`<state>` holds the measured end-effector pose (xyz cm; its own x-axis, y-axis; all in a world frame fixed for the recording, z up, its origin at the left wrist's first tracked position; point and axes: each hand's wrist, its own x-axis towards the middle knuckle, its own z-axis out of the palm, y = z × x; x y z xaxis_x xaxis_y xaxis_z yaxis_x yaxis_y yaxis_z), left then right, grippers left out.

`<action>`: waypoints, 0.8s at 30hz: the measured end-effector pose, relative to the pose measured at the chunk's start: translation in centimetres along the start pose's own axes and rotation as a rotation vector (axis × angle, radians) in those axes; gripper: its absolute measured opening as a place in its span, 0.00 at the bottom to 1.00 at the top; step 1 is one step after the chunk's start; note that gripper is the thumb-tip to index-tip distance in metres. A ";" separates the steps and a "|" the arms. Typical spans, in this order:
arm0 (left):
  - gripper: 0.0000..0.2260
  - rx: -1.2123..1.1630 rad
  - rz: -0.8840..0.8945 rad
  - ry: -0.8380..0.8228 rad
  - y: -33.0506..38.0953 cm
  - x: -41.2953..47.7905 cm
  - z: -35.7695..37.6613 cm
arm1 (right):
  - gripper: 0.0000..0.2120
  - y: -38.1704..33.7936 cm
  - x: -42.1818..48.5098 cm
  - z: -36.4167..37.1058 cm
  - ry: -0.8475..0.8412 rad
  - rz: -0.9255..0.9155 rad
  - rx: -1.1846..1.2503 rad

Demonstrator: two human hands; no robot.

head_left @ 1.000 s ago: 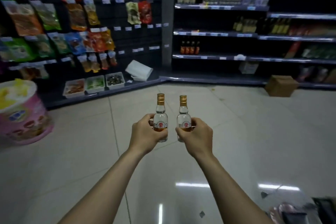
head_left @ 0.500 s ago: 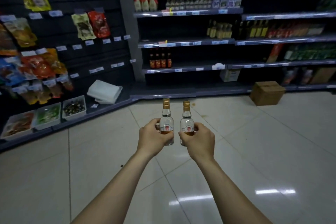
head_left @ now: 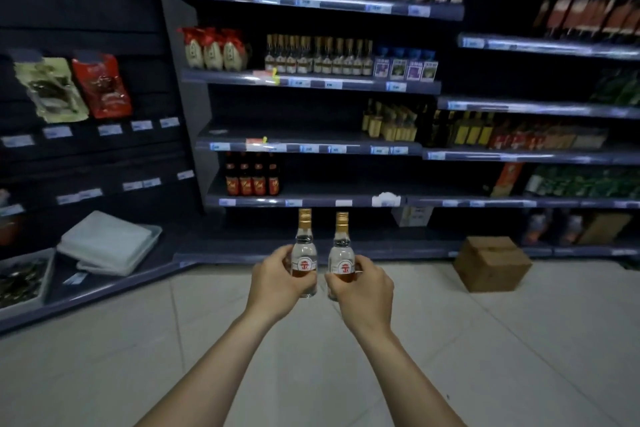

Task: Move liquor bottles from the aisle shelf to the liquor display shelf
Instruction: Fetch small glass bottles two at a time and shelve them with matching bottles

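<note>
From the head camera, the left hand [head_left: 277, 282] was wrapped around the left bottle [head_left: 304, 255], fingers curled on its lower body. The right hand [head_left: 363, 288] gripped the right bottle [head_left: 342, 258] likewise. Both bottles stood upright, just beside each other, above the floor [head_left: 485, 340], near the liquor shelf [head_left: 311, 201] beyond, left of a cardboard box [head_left: 491, 263].

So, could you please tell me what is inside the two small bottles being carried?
Clear liquid fills both, the bottle in the left hand and the one in the right hand, to the shoulders. Labels and fingers cover the lower parts.
</note>
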<state>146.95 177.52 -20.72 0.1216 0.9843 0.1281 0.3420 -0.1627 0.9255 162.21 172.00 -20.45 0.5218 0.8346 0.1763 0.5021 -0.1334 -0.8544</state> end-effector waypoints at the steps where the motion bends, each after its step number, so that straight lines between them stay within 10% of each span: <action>1: 0.20 -0.002 0.009 0.005 0.9 2.1 0.9 | 0.11 -0.1 2.2 -0.3 0.001 -0.005 0.005; 24: 0.21 0.117 0.122 0.274 9.8 56.2 22.9 | 0.19 3.1 64.1 2.9 -0.105 -0.186 0.086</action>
<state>178.49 229.63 -12.66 -0.0820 0.9363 0.3416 0.4472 -0.2717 0.8522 195.22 226.67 -13.21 0.3494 0.8921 0.2866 0.5202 0.0697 -0.8512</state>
